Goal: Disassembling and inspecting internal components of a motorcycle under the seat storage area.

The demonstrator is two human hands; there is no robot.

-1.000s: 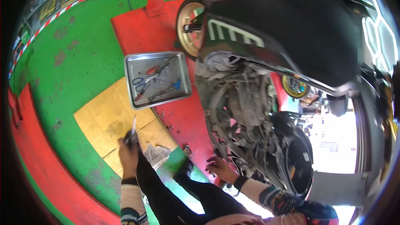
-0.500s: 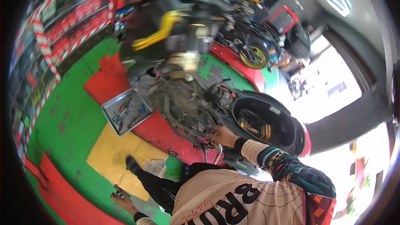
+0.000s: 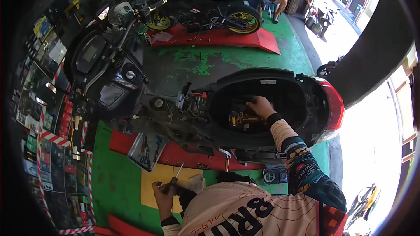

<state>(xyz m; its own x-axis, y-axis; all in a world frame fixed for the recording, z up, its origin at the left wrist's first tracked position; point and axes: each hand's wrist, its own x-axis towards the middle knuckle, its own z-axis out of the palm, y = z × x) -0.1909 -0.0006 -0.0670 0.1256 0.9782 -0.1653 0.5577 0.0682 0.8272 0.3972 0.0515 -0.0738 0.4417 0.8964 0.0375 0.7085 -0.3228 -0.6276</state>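
Note:
A stripped scooter (image 3: 188, 126) stands lengthwise before me, its open black under-seat bin (image 3: 280, 91) at the right. My right hand (image 3: 263, 107) reaches down into that bin, fingers curled; whatever they hold is hidden against the dark lining. Gold-coloured metal parts (image 3: 237, 119) lie in the bin beside the fingers. Low on the left, my left hand (image 3: 164, 199) is closed around a dark-handled screwdriver (image 3: 175, 179), its shaft pointing up and to the right. A small dark piece with a pale end also shows at its fingers.
A metal tray (image 3: 136, 150) of hand tools sits on the red platform (image 3: 120, 142) below the scooter. Yellow sheets (image 3: 148, 185) cover part of the green floor. A round-holed dark part (image 3: 274, 175) lies near my right arm. Beyond stands another motorcycle (image 3: 205, 15).
The view has swung round to the right. My right hand has moved from the scooter's exposed frame into the bin. My left hand has come up, and the screwdriver now shows clearly.

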